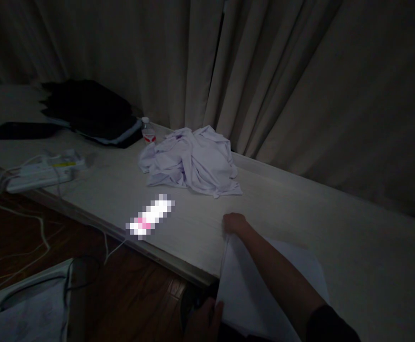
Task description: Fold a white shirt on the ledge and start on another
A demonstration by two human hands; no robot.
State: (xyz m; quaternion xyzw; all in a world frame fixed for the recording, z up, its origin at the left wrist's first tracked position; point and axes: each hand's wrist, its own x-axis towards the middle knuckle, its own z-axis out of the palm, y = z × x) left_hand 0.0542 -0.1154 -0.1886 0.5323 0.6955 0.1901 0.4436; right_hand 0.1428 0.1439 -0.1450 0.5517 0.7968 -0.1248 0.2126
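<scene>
While our left hand (pixel 203 320) pinches the near edge of the white cloth (pixel 250 289) at the counter (pixel 335 228) edge, our right hand (pixel 234 223), arm outstretched, has its grip closed on the far corner. Beyond lies a crumpled shirt (pixel 193 161).

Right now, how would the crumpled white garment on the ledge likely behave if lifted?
The crumpled white garment lies in soft folds, so it is probably floppy and would drape. It looks thin, so likely light. Pushed across the ledge, it would probably bunch rather than slide whole.
</scene>
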